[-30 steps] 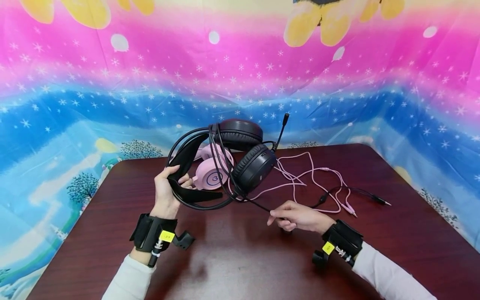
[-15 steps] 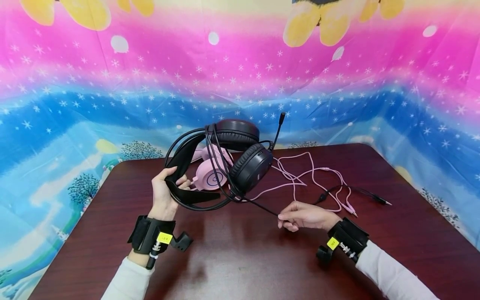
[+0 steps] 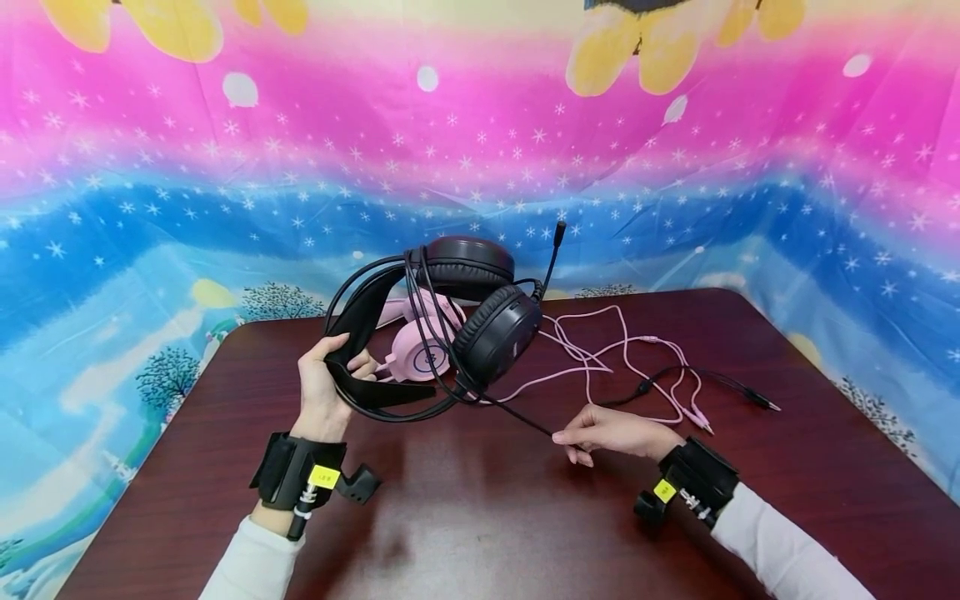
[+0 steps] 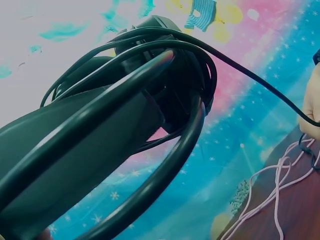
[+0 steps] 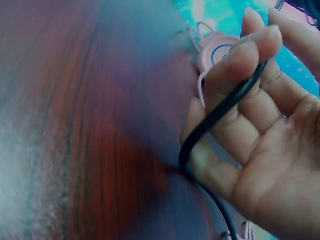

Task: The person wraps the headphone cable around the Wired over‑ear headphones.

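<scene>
Since the earlier frame, my right hand (image 3: 611, 433) has drawn the black cable (image 3: 517, 412) slightly rightward, fingertips pinching it. My left hand (image 3: 326, 387) grips the black headset (image 3: 450, 321) by its band, raised above the table (image 3: 480, 517). Behind it lies a pink headset (image 3: 416, 354), with pink cable (image 3: 600, 350) looping across the cable's path. A starry backdrop (image 3: 480, 167) surrounds the table.

A pink headset (image 3: 420, 346) lies on the far left part of the dark red-brown table (image 3: 480, 517), its pink cable (image 3: 600, 350) looping loosely rightward. Behind hangs a bright backdrop (image 3: 225, 167) of pink and blue bands, white stars and yellow shapes
</scene>
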Motion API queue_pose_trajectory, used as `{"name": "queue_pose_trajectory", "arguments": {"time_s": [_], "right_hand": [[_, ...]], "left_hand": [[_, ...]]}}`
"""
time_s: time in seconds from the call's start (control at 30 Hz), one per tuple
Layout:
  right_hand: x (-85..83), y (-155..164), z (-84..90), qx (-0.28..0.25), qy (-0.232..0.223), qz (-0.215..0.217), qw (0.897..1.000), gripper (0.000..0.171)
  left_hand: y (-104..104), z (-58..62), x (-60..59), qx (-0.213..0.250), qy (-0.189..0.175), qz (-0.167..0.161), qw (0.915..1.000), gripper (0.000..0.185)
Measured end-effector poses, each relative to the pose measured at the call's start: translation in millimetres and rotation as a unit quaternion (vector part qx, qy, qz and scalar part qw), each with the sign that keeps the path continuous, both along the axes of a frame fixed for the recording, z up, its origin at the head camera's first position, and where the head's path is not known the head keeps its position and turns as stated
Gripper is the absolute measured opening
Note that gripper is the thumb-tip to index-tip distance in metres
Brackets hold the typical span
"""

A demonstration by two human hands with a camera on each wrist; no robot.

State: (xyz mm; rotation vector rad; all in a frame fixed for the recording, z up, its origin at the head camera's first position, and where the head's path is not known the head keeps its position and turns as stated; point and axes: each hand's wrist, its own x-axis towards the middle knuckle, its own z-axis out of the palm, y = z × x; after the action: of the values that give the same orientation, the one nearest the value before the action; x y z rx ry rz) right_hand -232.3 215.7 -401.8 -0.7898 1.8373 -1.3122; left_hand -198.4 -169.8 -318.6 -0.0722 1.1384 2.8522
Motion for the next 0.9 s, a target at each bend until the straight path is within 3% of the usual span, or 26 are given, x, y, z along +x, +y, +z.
{"name": "queue_pose_trajectory", "arguments": {"time_s": [0.1, 0.2, 0.33, 0.4, 0.5, 0.63, 0.9], "right_hand": [[-2.3, 4, -2.7, -0.001, 0.048, 0.009, 0.999, 0.052], [-4.1, 8, -3.8, -0.014, 0.060, 0.031, 0.998, 0.046], [-5.0, 10, -2.5, -0.031, 0.054, 0.061, 0.996, 0.041], [-4.5, 8, -3.3, -0.034, 0.081, 0.059, 0.994, 0.037], [-3.6, 4, -6.8, -0.024, 0.150, 0.028, 0.988, 0.034], [-3.1, 0, -9.7, 0.009, 0.233, -0.044, 0.971, 0.037], [-7.0, -1, -7.4, 0.056, 0.297, -0.158, 0.940, 0.045]], "left_hand": [[-2, -0.2, 0.2, 0.006, 0.010, -0.006, 0.9999, 0.031], [-4, -0.9, -0.1, 0.002, 0.021, -0.010, 0.9997, 0.033], [-4, -1.5, 0.3, -0.009, 0.010, -0.013, 0.9998, 0.028], [-3, -1.8, 1.1, -0.007, -0.001, -0.017, 0.9998, 0.028], [-4, -2.7, 2.7, -0.001, -0.006, -0.026, 0.9996, 0.030], [-5, -3.1, 2.8, 0.000, 0.002, -0.034, 0.9994, 0.034], [-6, -4.3, 1.9, -0.012, 0.009, -0.045, 0.9989, 0.034]]}}
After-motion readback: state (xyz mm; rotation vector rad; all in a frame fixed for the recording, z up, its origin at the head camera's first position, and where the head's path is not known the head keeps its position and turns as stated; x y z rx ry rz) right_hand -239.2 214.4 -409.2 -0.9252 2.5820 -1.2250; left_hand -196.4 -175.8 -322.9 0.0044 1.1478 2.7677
